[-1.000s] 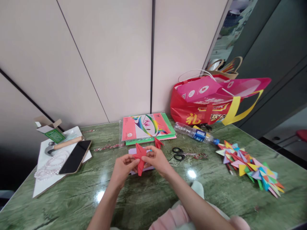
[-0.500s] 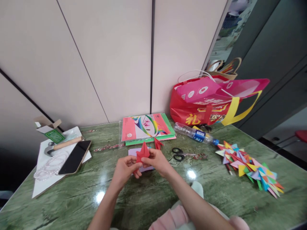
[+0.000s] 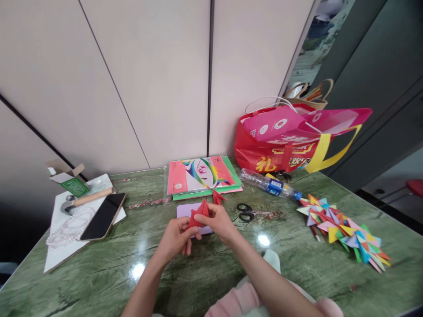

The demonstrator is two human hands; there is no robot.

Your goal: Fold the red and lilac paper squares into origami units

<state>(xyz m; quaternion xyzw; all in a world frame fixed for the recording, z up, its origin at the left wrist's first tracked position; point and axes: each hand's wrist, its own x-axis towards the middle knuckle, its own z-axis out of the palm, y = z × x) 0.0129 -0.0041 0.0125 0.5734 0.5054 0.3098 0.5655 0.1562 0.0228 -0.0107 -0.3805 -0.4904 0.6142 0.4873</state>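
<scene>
A folded red origami paper (image 3: 199,214) with a pointed tip is held between both hands, just above a stack of purple paper (image 3: 183,210). My left hand (image 3: 176,235) pinches its lower left part. My right hand (image 3: 218,220) grips its right side, the thumb lying across the front. Another red folded piece (image 3: 217,197) rests on the table right behind my right hand. Black-handled scissors (image 3: 247,212) lie to the right of that hand. The fingers hide part of the held fold.
Behind the hands lie packs of coloured paper (image 3: 176,176). A plastic bottle (image 3: 272,186), a red bag (image 3: 251,149) and many-coloured folded paper pieces (image 3: 343,229) are on the right. At left, a phone (image 3: 104,217), a hammer (image 3: 87,199) and a small box (image 3: 74,185) rest on a white board.
The red folded paper has tilted, its tip swinging to the right and slightly down. My left hand's fingers have shifted on its lower edge. Everything else on the table stays put.
</scene>
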